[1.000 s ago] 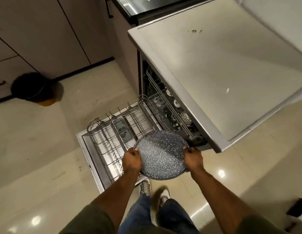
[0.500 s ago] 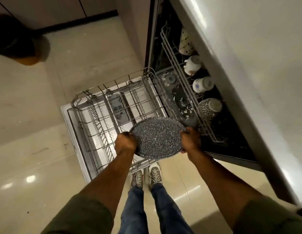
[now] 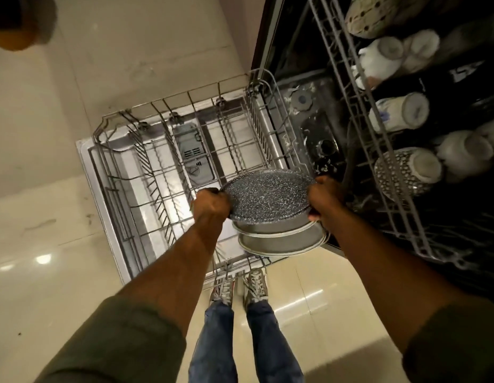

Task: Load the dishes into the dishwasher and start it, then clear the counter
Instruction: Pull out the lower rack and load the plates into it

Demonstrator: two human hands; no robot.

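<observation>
Glossy cream floor tiles surround the pulled-out grey wire lower rack. My left hand and right hand curl round opposite rims of a stack of round plates, speckled grey on top, held above the rack's right end. Inverted mugs fill the upper rack.

Both arms extended, hands gripping at opposite sides

The left hand curls its fingers at nine o'clock of what it holds; the right hand curls at three o'clock. Both forearms are bare, with olive sleeves pushed up near the elbows.
</observation>
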